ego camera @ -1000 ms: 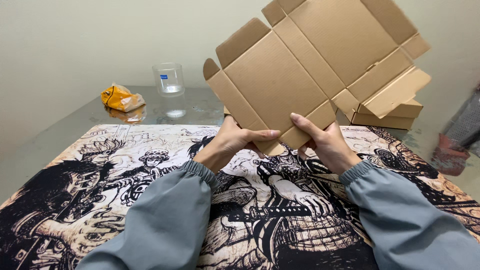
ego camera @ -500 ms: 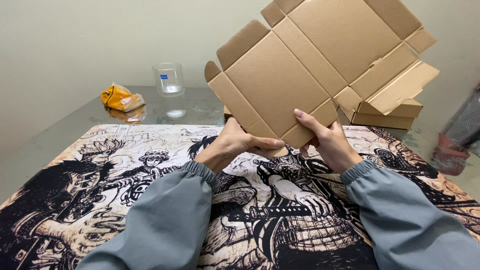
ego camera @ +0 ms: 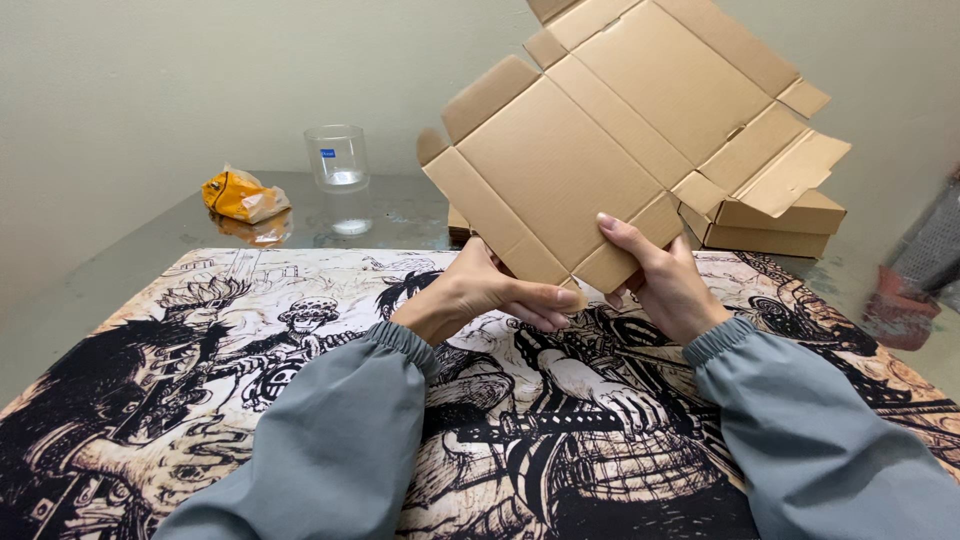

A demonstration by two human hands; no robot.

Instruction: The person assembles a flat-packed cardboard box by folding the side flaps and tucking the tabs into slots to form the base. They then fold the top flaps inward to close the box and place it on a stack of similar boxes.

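Up above the illustrated black-and-cream mat, both hands hold an unfolded cardboard box blank tilted in the air. Left hand pinches its lower edge; right hand grips the bottom flap, fingers over the front. Behind stand folded boxes, a clear glass and a yellow packet, possibly a snack wrapper.

The flat, unfolded brown cardboard box blank tilted a little further clockwise and its right flap swung outward. The right hand shifted its grip: its fingers rose onto the front of the bottom flap, while the left hand slid its thumb along the lower edge.
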